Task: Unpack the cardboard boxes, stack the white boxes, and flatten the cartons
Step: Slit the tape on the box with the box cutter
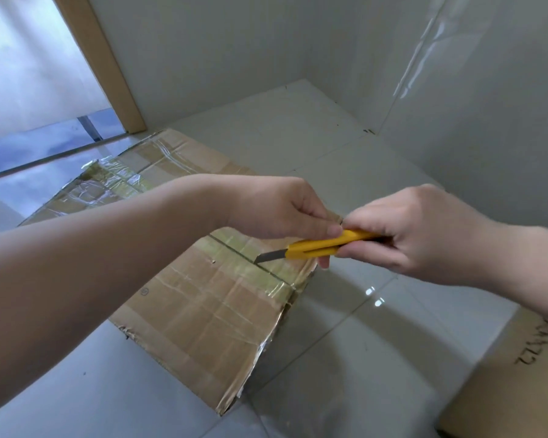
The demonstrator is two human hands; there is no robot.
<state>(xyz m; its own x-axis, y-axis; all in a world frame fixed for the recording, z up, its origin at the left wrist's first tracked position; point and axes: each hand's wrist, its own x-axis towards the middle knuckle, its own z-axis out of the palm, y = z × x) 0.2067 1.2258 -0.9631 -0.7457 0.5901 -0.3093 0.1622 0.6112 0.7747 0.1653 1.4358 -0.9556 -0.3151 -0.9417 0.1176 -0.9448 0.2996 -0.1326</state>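
A flattened brown carton (pixel 203 311) with strips of clear and yellowish tape lies on the white tiled floor. Over its right edge both hands meet on a yellow utility knife (pixel 326 245). My right hand (pixel 418 229) grips the knife's handle. My left hand (pixel 285 210) pinches the top of the yellow body with thumb and fingers. The short metal blade (pixel 268 257) is extended and points down-left, its tip just above the taped seam of the carton. No white boxes are in view.
Another brown carton (pixel 516 384) with black handwriting sits at the bottom right corner. White tiled walls (pixel 456 90) close the corner behind. A wooden door frame (pixel 102 64) and a glass door stand at the back left.
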